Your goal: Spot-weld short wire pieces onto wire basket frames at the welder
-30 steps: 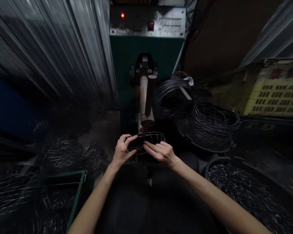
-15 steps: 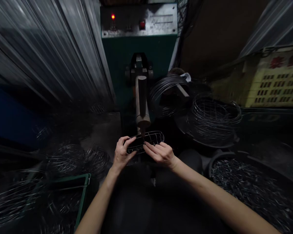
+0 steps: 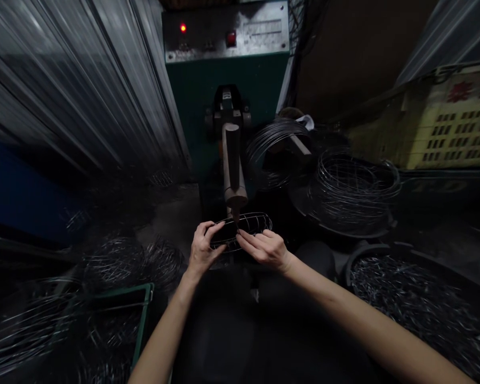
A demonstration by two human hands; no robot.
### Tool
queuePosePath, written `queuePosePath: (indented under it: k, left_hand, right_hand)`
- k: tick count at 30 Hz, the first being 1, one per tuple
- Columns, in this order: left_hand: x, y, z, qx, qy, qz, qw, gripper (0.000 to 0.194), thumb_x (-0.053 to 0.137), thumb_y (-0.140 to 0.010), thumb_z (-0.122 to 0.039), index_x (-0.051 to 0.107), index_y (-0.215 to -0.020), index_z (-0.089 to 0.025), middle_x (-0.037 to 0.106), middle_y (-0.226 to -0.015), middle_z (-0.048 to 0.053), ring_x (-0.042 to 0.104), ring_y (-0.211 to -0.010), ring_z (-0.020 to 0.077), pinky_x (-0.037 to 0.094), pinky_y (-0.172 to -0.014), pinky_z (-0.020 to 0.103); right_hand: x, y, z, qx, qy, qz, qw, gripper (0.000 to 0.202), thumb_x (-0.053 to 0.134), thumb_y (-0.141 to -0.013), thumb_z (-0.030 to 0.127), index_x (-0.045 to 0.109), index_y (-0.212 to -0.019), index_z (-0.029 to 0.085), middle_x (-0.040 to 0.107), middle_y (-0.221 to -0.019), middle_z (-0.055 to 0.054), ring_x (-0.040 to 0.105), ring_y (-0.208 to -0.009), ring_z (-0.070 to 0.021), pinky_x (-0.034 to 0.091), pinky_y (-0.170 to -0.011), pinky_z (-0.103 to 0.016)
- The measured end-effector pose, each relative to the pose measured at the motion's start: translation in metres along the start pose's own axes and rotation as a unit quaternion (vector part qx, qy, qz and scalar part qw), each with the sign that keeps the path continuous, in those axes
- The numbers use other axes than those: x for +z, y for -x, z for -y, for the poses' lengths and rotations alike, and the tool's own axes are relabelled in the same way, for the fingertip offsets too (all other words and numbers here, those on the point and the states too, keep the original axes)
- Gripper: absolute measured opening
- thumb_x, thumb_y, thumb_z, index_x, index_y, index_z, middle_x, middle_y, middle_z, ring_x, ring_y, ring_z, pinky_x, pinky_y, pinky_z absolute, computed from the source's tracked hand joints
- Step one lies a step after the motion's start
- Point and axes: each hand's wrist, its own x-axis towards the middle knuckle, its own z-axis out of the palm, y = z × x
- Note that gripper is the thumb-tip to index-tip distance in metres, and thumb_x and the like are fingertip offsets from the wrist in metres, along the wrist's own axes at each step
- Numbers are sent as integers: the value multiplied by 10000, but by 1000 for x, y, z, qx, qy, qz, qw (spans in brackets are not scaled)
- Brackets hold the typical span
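A round wire basket (image 3: pixel 256 215) sits under the tip of a spot welder (image 3: pixel 234 170), one electrode reaching down at its rim. My left hand (image 3: pixel 203 246) grips the basket's left side, thumb below and fingers above. On the near side, my right hand (image 3: pixel 266 248) has thumb and fingertips pinched together close beside the electrode tip. Whatever is between those fingertips is too small and dark to make out. Parts of the basket's near edge are hidden by both hands.
Behind stands the green machine body (image 3: pixel 184 80) with a lit red lamp (image 3: pixel 183 28). Wire rings (image 3: pixel 356 181) are stacked at right, near a tub of small metal pieces (image 3: pixel 416 298). A green crate (image 3: pixel 147 304) and wire parts (image 3: pixel 114 261) lie left; a yellow crate (image 3: pixel 444 122) stands far right.
The view has shifted slightly. Both hands and the basket keep practically the same position at the electrode, with the same grips.
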Motion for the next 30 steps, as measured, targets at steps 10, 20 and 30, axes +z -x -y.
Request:
queuePosePath:
  k: [10,20,30]
  left_hand:
    - [7,14,19,-1,59,-50,997,807,724,-704,-283,264,-1364,-231,468,-1197,106,549,-1071,218,476,-939,426]
    - [14,20,-8,-6,38,-96,995,729,719,-700,-272,344,-1323,-226,517,-1105,69,579,-946,183,506,-869,373]
    - [1,39,-37,-22,56,-17,998,509,690,-735,-269,514,-1209,-211,551,-1072,67,559,-1003,210,489,-881,381]
  right_hand:
    - [-72,60,9,271,-108,106,951,300,475,-926,229,596,-1193,296,651,-1157,-6,640,-788,-116,438,-622,-248]
    - [-179,316,49,740,-161,397,520,142,559,-581,392,626,-656,291,715,-788,-65,664,-820,-322,505,-746,-395]
    - [-182,307,51,786,-184,272,523,203,577,-582,450,611,-607,252,680,-679,-32,629,-679,-262,484,-685,-372]
